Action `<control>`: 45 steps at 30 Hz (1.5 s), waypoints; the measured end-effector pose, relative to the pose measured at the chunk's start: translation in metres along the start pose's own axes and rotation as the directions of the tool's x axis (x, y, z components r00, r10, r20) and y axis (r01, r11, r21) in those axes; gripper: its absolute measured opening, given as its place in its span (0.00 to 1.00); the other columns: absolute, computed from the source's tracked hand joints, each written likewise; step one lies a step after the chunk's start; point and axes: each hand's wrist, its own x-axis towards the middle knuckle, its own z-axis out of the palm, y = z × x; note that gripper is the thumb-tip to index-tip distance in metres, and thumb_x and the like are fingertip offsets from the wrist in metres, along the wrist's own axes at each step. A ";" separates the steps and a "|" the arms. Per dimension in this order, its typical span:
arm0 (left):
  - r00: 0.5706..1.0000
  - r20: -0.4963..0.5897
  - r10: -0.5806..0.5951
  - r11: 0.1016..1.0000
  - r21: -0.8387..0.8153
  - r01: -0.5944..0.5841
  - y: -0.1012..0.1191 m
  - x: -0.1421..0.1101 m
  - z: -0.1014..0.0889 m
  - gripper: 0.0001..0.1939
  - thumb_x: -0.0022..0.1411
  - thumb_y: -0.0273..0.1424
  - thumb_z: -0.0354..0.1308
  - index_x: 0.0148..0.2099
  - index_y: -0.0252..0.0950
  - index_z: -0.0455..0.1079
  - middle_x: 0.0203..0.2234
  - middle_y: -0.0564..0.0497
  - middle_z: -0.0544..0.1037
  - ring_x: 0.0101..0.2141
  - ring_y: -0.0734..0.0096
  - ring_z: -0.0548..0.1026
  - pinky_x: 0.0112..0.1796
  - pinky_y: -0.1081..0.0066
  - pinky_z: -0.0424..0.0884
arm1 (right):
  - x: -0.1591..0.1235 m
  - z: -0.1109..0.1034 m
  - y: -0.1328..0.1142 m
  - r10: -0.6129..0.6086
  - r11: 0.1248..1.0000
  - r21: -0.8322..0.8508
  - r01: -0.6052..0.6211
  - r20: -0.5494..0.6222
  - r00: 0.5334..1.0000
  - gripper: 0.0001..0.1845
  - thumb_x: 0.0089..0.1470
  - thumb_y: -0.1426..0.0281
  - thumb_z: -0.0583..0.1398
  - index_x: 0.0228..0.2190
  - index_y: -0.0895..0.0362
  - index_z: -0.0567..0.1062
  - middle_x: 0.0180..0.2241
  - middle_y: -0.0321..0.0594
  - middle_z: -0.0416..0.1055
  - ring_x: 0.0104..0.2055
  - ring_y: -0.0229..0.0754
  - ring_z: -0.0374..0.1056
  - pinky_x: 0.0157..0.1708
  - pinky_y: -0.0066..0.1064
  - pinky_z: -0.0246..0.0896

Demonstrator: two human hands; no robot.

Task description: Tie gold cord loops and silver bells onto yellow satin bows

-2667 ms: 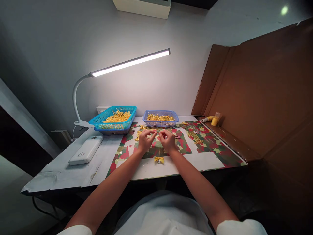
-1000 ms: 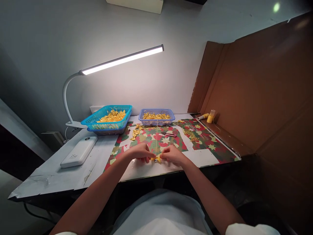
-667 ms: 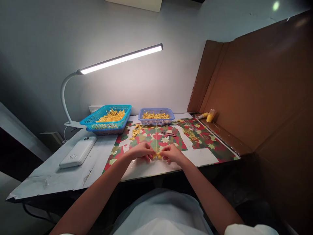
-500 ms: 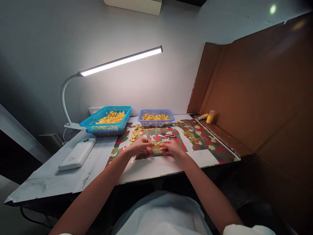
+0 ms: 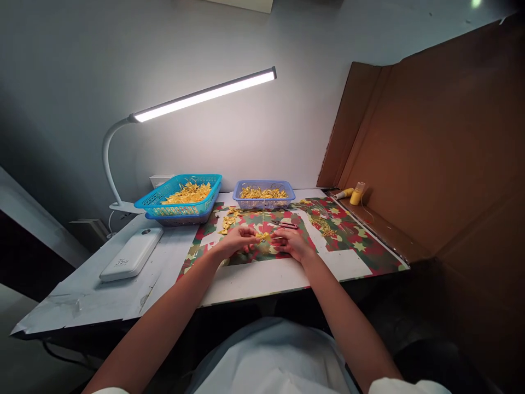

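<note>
A small yellow ribbon bow [image 5: 263,237] is pinched between the thumb and fingers of my left hand [image 5: 238,242]. A thin thread [image 5: 263,216] runs upright just above the bow. My right hand [image 5: 292,244] is close to the bow's right side, with its fingers bent and a little apart; nothing can be made out in them. Beyond that hand, thread snips [image 5: 285,224] lie on the patterned mat [image 5: 299,238]. More yellow bows [image 5: 228,222] are scattered on the mat past my left hand.
A blue basket [image 5: 178,208] of yellow pieces stands at the back left, a purple basket [image 5: 263,204] behind the hands. A white power bank [image 5: 132,255] lies left under the lamp [image 5: 205,94]. Gold strands [image 5: 324,225] and a yellow bottle [image 5: 357,194] are right, by the cardboard wall [image 5: 422,142].
My right fingers have drawn slightly away from the bow and loosened. My left hand keeps its pinch on it. The view has shifted slightly.
</note>
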 end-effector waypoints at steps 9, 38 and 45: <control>1.000 0.014 -0.025 1.000 0.011 0.025 -0.005 0.000 0.005 0.18 0.39 0.36 0.72 0.30 0.33 0.71 0.17 0.56 0.73 0.18 0.80 0.69 0.18 0.80 0.62 | -0.003 0.004 0.002 -0.014 0.997 -0.071 0.014 -0.001 1.000 0.04 0.46 0.71 0.65 0.24 0.59 0.77 0.27 0.39 0.73 0.27 0.34 0.68 0.26 0.26 0.69; 0.995 -0.096 0.028 0.996 0.090 -0.019 -0.006 -0.001 0.018 0.20 0.37 0.40 0.73 0.25 0.33 0.69 0.17 0.55 0.72 0.18 0.78 0.70 0.19 0.78 0.63 | 0.009 0.016 0.026 -0.370 0.815 -0.507 0.281 -0.081 0.926 0.09 0.38 0.65 0.62 0.16 0.57 0.73 0.15 0.32 0.65 0.20 0.35 0.59 0.23 0.27 0.53; 0.979 -0.203 0.021 0.995 0.096 -0.001 -0.009 0.000 0.026 0.21 0.38 0.43 0.72 0.25 0.33 0.68 0.15 0.56 0.70 0.16 0.77 0.69 0.17 0.78 0.61 | 0.008 0.018 0.027 -0.411 0.768 -0.575 0.284 -0.101 0.906 0.08 0.41 0.66 0.62 0.18 0.58 0.75 0.17 0.34 0.69 0.22 0.35 0.62 0.23 0.26 0.54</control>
